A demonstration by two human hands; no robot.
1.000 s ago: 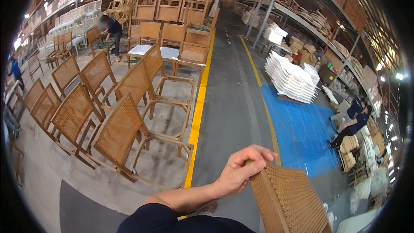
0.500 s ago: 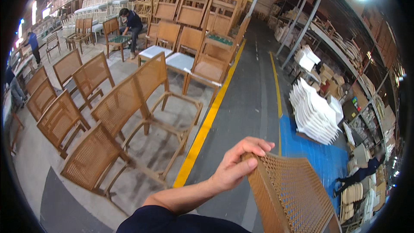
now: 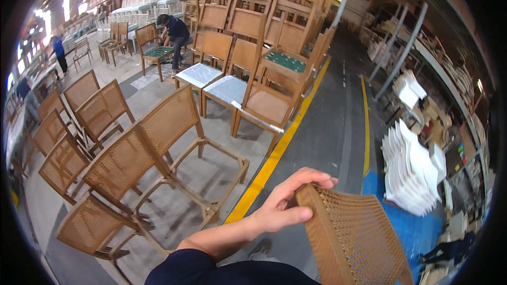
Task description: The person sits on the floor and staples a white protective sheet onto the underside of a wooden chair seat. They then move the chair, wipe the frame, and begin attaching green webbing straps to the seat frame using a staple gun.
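My left hand (image 3: 288, 200) reaches in from the lower middle on a bent, dark-sleeved arm. It is closed over the upper left corner of a wooden cane chair back (image 3: 364, 227), fingers across the top and thumb against the side rail. The chair back has a brown wooden frame filled with woven cane mesh. The lower edge of the picture cuts off the rest of this piece. My right hand does not show.
Wooden cane-backed chair frames (image 3: 119, 163) without seats stand in rows on the left. Stacked wooden chairs (image 3: 274, 16) rise behind. Beside the yellow floor line (image 3: 259, 179) runs a grey aisle. White curved shells (image 3: 409, 171) are piled at right. A person (image 3: 175, 34) bends over a chair far off.
The view has shifted: the far chairs and the white pile now appear lower and further right. My left hand keeps its hold on the cane chair back, with the thumb slightly shifted.
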